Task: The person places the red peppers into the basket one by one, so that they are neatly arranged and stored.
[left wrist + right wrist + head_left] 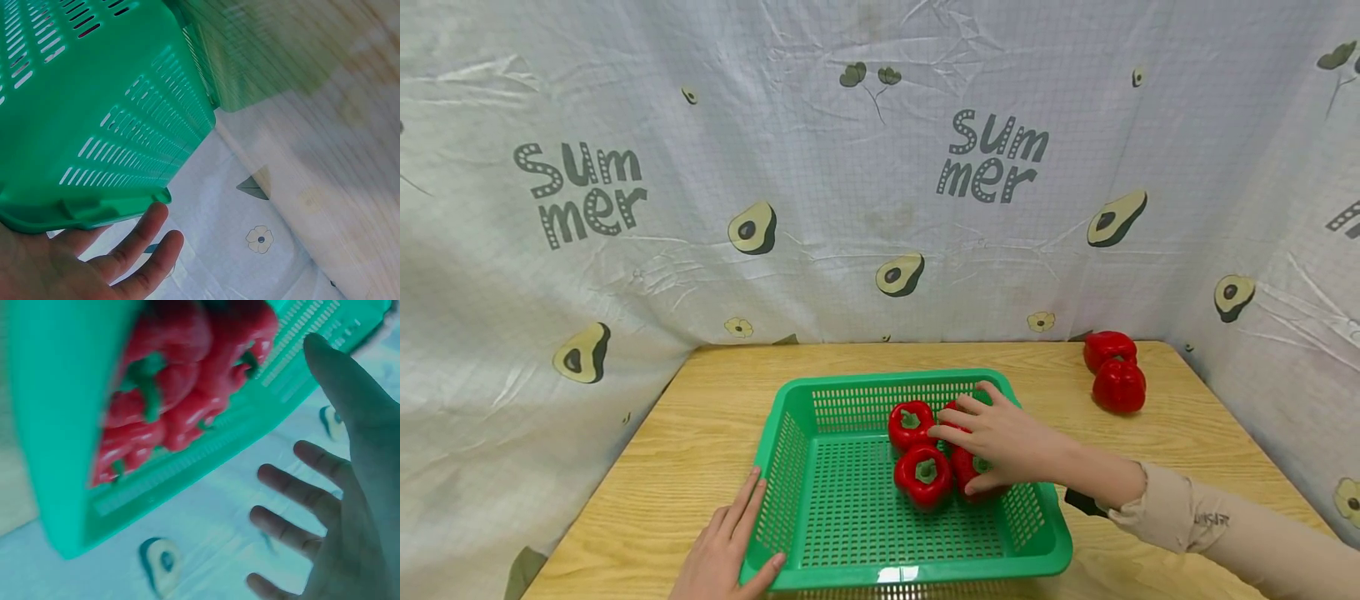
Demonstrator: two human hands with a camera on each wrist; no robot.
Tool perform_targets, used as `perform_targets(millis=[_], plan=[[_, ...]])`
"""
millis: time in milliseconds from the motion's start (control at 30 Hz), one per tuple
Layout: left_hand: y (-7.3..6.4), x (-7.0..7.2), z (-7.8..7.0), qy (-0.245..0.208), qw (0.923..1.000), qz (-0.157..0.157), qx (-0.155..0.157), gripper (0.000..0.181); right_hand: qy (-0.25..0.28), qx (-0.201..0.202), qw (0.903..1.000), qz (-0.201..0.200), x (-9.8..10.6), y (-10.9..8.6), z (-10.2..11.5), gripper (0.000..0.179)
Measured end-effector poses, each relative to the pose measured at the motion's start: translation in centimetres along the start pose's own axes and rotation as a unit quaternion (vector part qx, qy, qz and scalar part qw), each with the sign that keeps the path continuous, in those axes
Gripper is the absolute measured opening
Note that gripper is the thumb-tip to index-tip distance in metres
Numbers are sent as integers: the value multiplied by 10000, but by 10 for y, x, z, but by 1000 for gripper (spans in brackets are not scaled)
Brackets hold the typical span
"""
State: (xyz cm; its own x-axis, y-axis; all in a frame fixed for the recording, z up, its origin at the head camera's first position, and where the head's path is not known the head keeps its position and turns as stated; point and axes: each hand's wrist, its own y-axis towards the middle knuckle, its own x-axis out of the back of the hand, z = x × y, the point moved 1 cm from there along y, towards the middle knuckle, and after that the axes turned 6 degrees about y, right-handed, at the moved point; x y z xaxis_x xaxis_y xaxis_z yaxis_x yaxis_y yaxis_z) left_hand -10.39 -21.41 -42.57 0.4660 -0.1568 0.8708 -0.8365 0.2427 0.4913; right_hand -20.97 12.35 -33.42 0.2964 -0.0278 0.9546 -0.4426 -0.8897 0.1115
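Observation:
A green plastic basket [898, 575] with slotted walls stands on the table, several red bell peppers [923, 477] grouped in its right half. Over the peppers at the right, my right hand [1007, 437] hovers with fingers spread and nothing in its grasp. In the right wrist view the fingers of that right hand [331, 506] are apart, beside the peppers [181, 381]. My left hand [721, 542] lies along the basket's left rim, fingers extended. From the left wrist, the left hand [94, 262] shows its fingertips right at the rim, with the slotted wall [137, 137] above.
Two more red bell peppers [1118, 385] lie together at the table's back right corner. The wooden table [655, 467] extends around the basket. Behind it hangs a pale cloth [820, 167] printed with avocados and lettering, also lining both sides.

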Motion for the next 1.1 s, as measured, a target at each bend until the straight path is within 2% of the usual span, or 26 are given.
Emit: perform_targets(millis=[133, 533, 800, 933, 1100], plan=[[0, 1, -1, 1, 10000, 6, 18, 83, 266, -96, 9991, -310, -6, -15, -11, 69], [-1, 2, -2, -5, 9998, 143, 120, 83, 118, -197, 9904, -1364, -27, -57, -43, 64], [-1, 3, -1, 24, 9999, 91, 39, 83, 234, -687, 9857, -1523, -43, -83, -60, 55], [0, 2, -1, 17, 10000, 32, -3, 83, 268, -921, 9797, -1758, -54, -97, -75, 48], [0, 2, 0, 4, 10000, -29, -51, 84, 130, -1060, 9725, -2072, -67, -115, -99, 47]])
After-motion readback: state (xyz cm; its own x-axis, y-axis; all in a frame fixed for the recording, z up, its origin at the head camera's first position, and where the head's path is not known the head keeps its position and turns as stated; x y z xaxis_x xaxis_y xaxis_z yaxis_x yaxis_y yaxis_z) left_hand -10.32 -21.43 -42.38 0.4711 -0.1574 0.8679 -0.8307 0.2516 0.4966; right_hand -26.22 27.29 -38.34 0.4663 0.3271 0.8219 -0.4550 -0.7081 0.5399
